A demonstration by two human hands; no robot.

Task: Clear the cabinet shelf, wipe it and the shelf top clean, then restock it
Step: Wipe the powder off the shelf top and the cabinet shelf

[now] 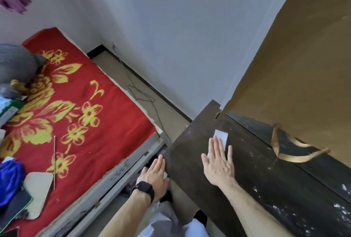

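Observation:
The dark brown shelf top [256,176] fills the lower right, dusty with white specks toward its right end. My right hand [218,162] lies flat on it, fingers straight, pressing a small white wipe [221,136] whose far end shows beyond the fingertips. My left hand [154,174], with a black watch on the wrist, rests flat against the top's left edge with straight fingers. The cabinet's inside is hidden from here.
A tan board [296,62] leans behind the shelf top, with a curled strip of peeled edging [296,153] lying on it. To the left is a bed with a red flowered blanket [72,103] and piled items. A cable [140,94] runs along the floor by the wall.

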